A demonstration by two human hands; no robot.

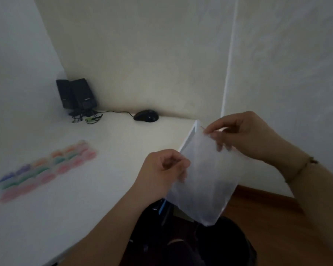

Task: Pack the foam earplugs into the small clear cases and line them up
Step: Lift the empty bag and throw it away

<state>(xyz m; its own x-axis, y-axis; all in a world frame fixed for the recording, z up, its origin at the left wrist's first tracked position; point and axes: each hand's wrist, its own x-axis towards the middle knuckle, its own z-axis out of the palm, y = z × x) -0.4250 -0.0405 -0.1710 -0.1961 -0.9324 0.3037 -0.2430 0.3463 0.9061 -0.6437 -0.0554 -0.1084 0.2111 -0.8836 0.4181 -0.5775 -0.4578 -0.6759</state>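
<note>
Off the right edge of the white worktop [108,143], above the dark lap and the wooden floor [258,200]: a thin, translucent plastic bag [204,181], held up between both hands and hanging limp, its lower corner pointing down. Left hand [161,169] curled, pinching the bag's left upper edge between thumb and fingers. Right hand [244,135] curled too, pinching the bag's top right corner, with the fingers tucked behind the film. A thin bracelet [300,169] on the right wrist. Contents of the bag impossible to make out; blurred and pale throughout.

On the worktop, well apart to the left: small clear cases [46,169] laid flat in three slanting rows, side by side and touching. Foam earplugs inside as patches of colour, pink along the nearest row, green in the middle, blue, purple and orange in the farthest. All smeared by blur, so no count and no lid detail readable.

At the far corner, against the walls: two black speakers [76,94] standing upright, pressed together, a tangle of cables [85,118] at their feet. Just to the right, a black computer mouse [146,116] with its cord running left toward the tangle. Behind the bag, a white edge of the worktop's side panel partly visible.
</note>
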